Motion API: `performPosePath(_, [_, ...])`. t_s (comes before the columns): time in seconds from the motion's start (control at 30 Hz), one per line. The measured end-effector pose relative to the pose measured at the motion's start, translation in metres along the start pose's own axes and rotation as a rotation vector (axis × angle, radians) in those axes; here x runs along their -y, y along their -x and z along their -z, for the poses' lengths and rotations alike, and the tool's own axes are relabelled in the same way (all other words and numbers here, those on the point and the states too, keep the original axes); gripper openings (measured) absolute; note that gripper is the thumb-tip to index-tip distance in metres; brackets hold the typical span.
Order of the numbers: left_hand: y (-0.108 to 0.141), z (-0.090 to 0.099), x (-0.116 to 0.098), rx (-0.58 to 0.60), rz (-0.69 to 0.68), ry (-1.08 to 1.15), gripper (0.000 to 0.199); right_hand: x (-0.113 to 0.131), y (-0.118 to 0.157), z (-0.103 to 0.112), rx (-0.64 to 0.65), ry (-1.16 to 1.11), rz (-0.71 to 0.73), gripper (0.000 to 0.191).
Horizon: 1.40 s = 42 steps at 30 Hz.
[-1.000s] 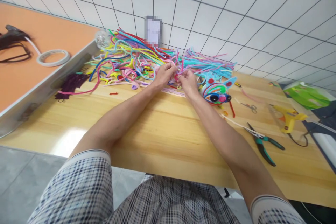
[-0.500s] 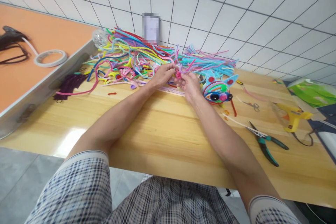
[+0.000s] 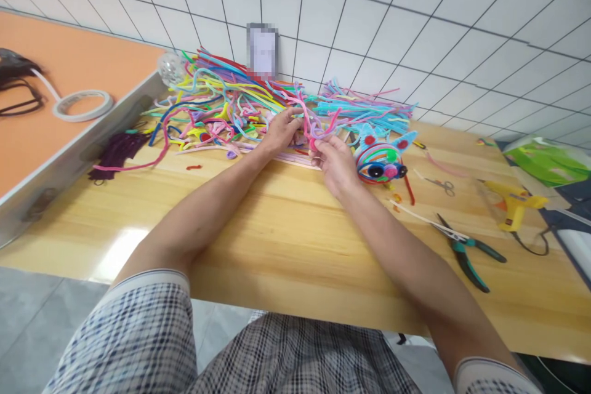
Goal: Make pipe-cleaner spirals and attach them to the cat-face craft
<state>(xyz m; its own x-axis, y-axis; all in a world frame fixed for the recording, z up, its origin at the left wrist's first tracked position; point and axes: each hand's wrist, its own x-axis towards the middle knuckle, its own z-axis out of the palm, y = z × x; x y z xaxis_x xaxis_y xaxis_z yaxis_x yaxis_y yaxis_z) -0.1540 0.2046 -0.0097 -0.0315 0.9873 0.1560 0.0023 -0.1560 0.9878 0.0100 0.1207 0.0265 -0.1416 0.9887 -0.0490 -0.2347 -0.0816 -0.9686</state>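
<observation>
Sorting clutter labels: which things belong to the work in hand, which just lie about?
Probably in use: pink-and-purple pipe-cleaner piece, in the right hand; pipe-cleaner pile.
Probably just lying about: pliers, scissors, yellow glue gun, tape roll.

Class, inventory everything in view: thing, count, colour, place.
Twisted piece: 1, pink and purple, centre
Pipe cleaners: many, mixed colours, heaped at the back
Animal head: 1, multicoloured, right of centre
Pliers: 1, green and black, right
Scissors: 1, grey, right
Glue gun: 1, yellow, right
Packet: 1, green, far right
Scraps: several, red and orange, left and right
Dark bundle: 1, purple, left
Clear object: 1, colourless, back left
Tape roll: 1, white, far left
Dark items: count unclear, black, far left
Panel: 1, pale, blurred, back
Table: 1, light wood, centre
Orange surface: 1, orange, left
Wall: 1, white tiled, back
Floor: 1, grey, bottom
Sleeves: 2, checked, bottom
Left hand: 1, bare, centre, grip unclear
Right hand: 1, bare, pinching twisted piece
</observation>
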Motion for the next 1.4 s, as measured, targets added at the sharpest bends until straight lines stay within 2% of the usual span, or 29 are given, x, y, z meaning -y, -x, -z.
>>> performPosePath(0.1, [0.000, 0.000, 0.001, -0.004, -0.011, 0.030, 0.010, 0.008, 0.021, 0.009, 0.061, -0.036, -0.073, 0.024])
performPosePath(0.2, [-0.001, 0.000, 0.002, -0.017, 0.034, 0.078, 0.019, 0.008, 0.036, 0.016, 0.077, 0.019, -0.066, 0.027])
performPosePath(0.3, [-0.002, -0.001, 0.002, -0.022, 0.083, 0.104, 0.028, 0.001, 0.040, 0.020, 0.066, 0.084, -0.038, 0.028])
performPosePath(0.47, [0.000, -0.001, -0.003, -0.045, 0.064, 0.188, 0.030, -0.011, 0.039, 0.022, 0.018, 0.107, -0.037, 0.034])
performPosePath(0.67, [-0.003, -0.001, -0.002, -0.127, 0.083, 0.278, 0.055, -0.008, 0.055, 0.023, 0.038, 0.124, -0.047, 0.030])
performPosePath(0.8, [-0.007, -0.001, 0.000, -0.166, 0.119, 0.340, 0.050, -0.005, 0.065, 0.027, 0.032, 0.125, -0.073, 0.030])
performPosePath(1.0, [-0.004, -0.001, -0.003, -0.126, 0.153, 0.344, 0.013, -0.012, 0.069, 0.039, -0.002, 0.157, -0.009, 0.038])
performPosePath(1.23, [0.002, -0.003, -0.009, -0.178, 0.170, 0.349, 0.029, -0.021, 0.072, 0.045, 0.000, 0.196, 0.108, 0.045])
performPosePath(1.4, [-0.005, 0.004, -0.012, -0.302, 0.265, 0.412, 0.038, -0.028, 0.075, 0.054, 0.034, 0.230, 0.205, 0.066])
